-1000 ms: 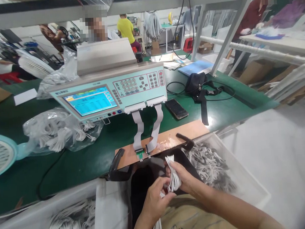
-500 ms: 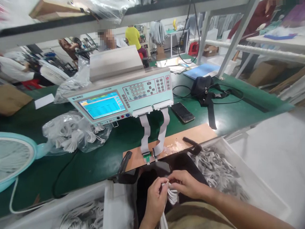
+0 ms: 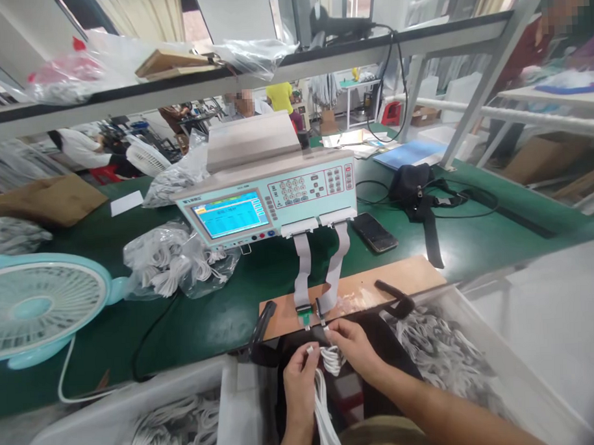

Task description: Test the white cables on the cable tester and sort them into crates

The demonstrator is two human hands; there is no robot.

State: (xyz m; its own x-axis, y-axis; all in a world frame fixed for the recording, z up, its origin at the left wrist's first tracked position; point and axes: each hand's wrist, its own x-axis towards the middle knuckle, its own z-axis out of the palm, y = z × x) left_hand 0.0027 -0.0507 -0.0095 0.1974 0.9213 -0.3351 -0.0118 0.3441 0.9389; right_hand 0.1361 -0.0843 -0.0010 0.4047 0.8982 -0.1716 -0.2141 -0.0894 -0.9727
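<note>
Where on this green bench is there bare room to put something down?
Bare green bench shows between the black cord and the left clamp, and right of the black strap. It's crowded where ribbon cables run from the instrument to the tan board, and just off its near edge, where left hand and right hand hold white cable.

White cable coil [image 3: 332, 362], its loops bunched, which I hold just off the worktop's [image 3: 208, 324] near edge; white strands [image 3: 324, 413] hang alongside.

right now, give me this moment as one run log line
left hand: pinching white cable end | right hand: at front end of right ribbon cable | instrument screen: lit
</note>
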